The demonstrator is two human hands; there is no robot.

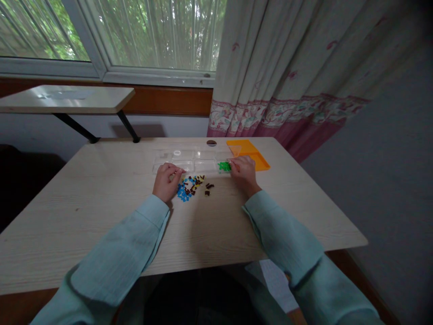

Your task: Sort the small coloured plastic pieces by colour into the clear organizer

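A clear plastic compartment box (195,166) lies on the table in front of both hands. My left hand (166,181) is closed at the box's near left edge, thumb and fingers pressed together; whatever is between the fingertips is too small to name. My right hand (245,174) is closed in a pinch over the right end of the box, beside the small green pieces (224,166) in a near compartment; its fingertips are partly hidden. Between the hands is a loose pile of small blue pieces (184,193) mixed with dark brown pieces (192,191) and some yellow ones.
An orange tray (259,159) lies behind my right hand. A round dark spot (211,143) is near the table's back edge. At the back left stands a raised shelf (111,98) on black legs. A curtain (257,104) hangs beyond the table's back right corner.
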